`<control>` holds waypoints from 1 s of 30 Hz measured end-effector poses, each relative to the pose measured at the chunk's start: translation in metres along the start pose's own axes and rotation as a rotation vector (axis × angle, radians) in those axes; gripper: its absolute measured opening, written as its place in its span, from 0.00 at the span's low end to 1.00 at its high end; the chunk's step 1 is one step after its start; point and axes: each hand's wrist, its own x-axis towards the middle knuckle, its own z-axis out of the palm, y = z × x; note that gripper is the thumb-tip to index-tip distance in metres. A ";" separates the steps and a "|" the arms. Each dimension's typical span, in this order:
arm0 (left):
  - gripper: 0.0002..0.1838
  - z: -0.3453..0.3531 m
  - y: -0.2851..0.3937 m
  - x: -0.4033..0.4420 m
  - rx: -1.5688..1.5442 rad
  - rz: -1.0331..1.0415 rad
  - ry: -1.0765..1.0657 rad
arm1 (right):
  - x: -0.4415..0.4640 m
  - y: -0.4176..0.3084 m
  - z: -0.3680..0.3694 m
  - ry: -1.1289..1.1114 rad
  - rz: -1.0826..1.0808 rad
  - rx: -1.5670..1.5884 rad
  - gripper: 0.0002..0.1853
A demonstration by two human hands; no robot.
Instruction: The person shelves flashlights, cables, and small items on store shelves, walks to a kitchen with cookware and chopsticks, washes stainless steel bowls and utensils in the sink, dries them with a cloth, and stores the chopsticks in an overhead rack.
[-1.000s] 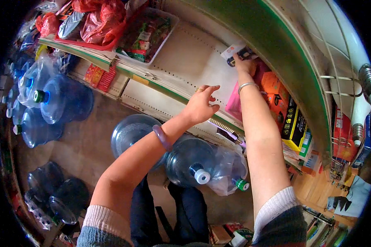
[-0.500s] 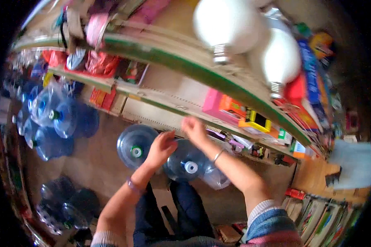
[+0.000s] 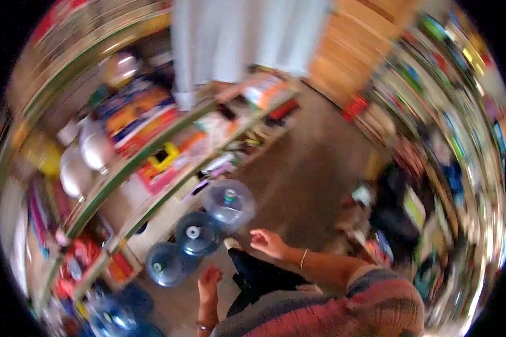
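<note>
Three large blue water jugs stand in a slanting row on the floor along the shelf. The far jug [image 3: 239, 212] looks clear and pale, the middle jug [image 3: 199, 241] has a white cap, and the near jug [image 3: 173, 272] a greenish one. My left hand [image 3: 209, 279] is raised beside the near jug, fingers loosely bent, holding nothing. Over my leg, to the right of the middle jug, hovers my right hand [image 3: 269, 243], empty with its fingers apart. A bracelet circles each wrist. Neither hand appears to touch a jug.
A green-edged shelf [image 3: 146, 163] with boxes and white light bulbs [image 3: 95, 147] runs along the left. More blue jugs [image 3: 115, 317] stand at bottom left. Packed shelves [image 3: 433, 95] curve along the right, goods piled at their foot. A pale curtain [image 3: 230, 45] hangs ahead beside a wooden door [image 3: 357, 42].
My view has swung to the right, bringing the curtain and right-hand shelves into sight. Both hands have drawn back from over the jugs towards my body and moved further apart.
</note>
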 end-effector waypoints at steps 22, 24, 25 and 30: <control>0.19 0.393 -0.091 -0.157 0.547 0.077 -0.986 | -0.480 0.208 -0.186 1.245 0.487 0.265 0.14; 0.20 0.457 -0.117 -0.192 0.579 0.060 -1.064 | -0.538 0.247 -0.234 1.473 0.403 0.272 0.13; 0.20 0.493 -0.135 -0.209 0.593 0.051 -1.101 | -0.568 0.258 -0.261 1.556 0.463 0.268 0.13; 0.20 0.666 -0.232 -0.319 0.813 0.016 -1.426 | -0.734 0.351 -0.386 1.917 0.519 -0.056 0.13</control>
